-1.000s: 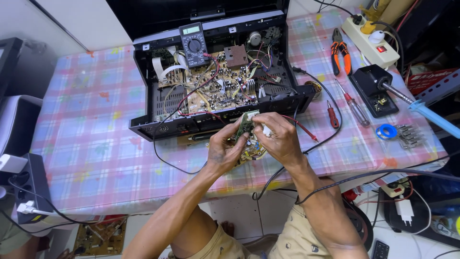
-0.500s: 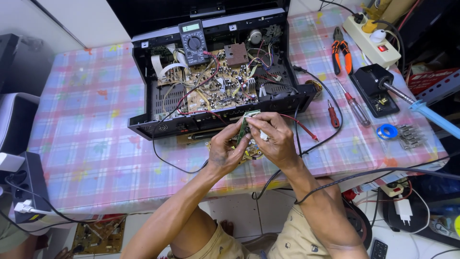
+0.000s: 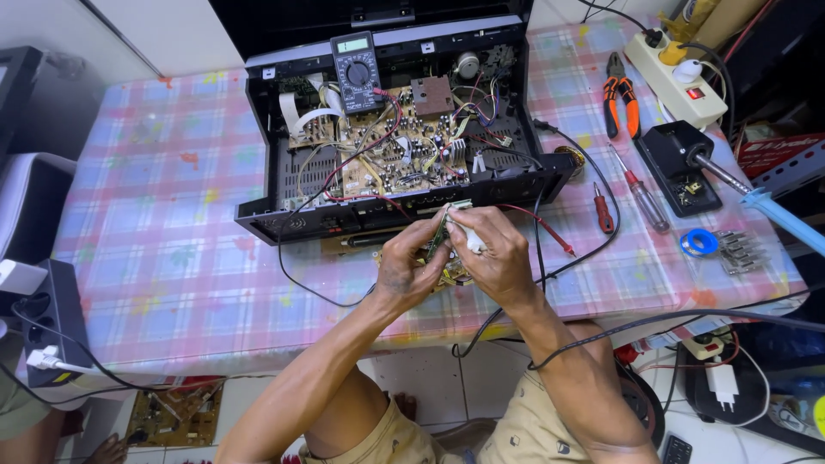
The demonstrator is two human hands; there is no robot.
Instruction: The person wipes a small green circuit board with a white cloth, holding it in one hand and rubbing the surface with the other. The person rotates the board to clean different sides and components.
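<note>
The left hand [image 3: 411, 266] and the right hand [image 3: 491, 256] meet just in front of the opened black electronics chassis [image 3: 404, 129], both pinching a small green circuit board [image 3: 443, 228] held on edge between them. The board sits between the two sets of fingertips, above the bench [image 3: 163, 258] with its pastel checked cloth. A red-handled screwdriver [image 3: 604, 210] lies to the right of the right hand, well apart; a black multimeter [image 3: 357, 73] rests beyond the hands, on the chassis.
</note>
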